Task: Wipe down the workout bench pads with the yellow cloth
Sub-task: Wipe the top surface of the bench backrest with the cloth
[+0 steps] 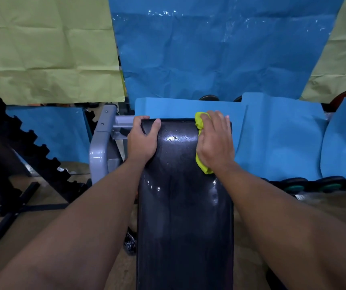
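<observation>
From the head camera, a long black bench pad (184, 206) runs from 6 o'clock up to the centre of the picture, its vinyl glossy and beaded with droplets near its far end. The left hand (142, 141), at about 11 o'clock of the pad's far end, is curled over the pad's far left corner, fingers hooked across the top edge and thumb lying on the upper face, so it grips the pad itself. The right hand (215, 141), at about 1 o'clock of that end, lies palm-down with fingers close together, pressing the yellow cloth (201, 143) against the pad's right edge; the cloth is bunched under the palm and shows above the fingertips and below the heel of the hand. Both bare forearms reach in from the lower corners. At 9 o'clock of the left hand stands a grey metal frame (100, 147) with bolts in its upright. At 8 o'clock lies a black toothed rack (32, 143) on a crossed black base. Blue sheets (209, 59) and green sheets (42, 49) cover the background from 10 to 2 o'clock. A row of dark round weights (331, 186) sits at 3 o'clock. No brand, label or writing can be read anywhere.
</observation>
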Available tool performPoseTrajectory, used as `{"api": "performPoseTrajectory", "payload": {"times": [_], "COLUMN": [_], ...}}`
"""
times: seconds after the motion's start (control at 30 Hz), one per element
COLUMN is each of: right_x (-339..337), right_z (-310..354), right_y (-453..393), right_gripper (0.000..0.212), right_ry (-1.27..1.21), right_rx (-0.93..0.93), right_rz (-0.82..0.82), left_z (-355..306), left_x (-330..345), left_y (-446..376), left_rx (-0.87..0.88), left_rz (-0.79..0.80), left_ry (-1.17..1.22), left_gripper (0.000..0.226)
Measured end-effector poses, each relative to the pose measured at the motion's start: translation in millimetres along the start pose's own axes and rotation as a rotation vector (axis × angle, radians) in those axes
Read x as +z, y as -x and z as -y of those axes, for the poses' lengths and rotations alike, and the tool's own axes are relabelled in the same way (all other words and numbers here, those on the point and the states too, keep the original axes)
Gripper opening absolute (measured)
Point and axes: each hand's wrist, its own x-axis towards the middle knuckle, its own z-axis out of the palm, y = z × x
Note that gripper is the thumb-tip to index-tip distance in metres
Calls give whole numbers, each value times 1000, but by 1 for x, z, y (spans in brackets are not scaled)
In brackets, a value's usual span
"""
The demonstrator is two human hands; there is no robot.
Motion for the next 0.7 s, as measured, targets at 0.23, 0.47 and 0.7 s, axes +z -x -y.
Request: {"api": "performPoseTrajectory", "payload": {"times": [0.23, 0.47, 0.7], "right_x": [-10, 0, 0], "right_z": [-23, -1, 11], "right_y": [6, 15, -1], "right_gripper": [47, 48, 52], "right_ry": [3, 8, 161], "right_rx": [154, -10, 98], "right_rz": [-60, -8, -18], "left_z": [3, 0, -1], "left_x": [1, 0, 0], "left_y": [0, 2, 1], "left_rx": [14, 3, -9], "left_rz": [-4, -22, 0], "left_ry": [25, -15, -34], "left_gripper": [32, 34, 32]}}
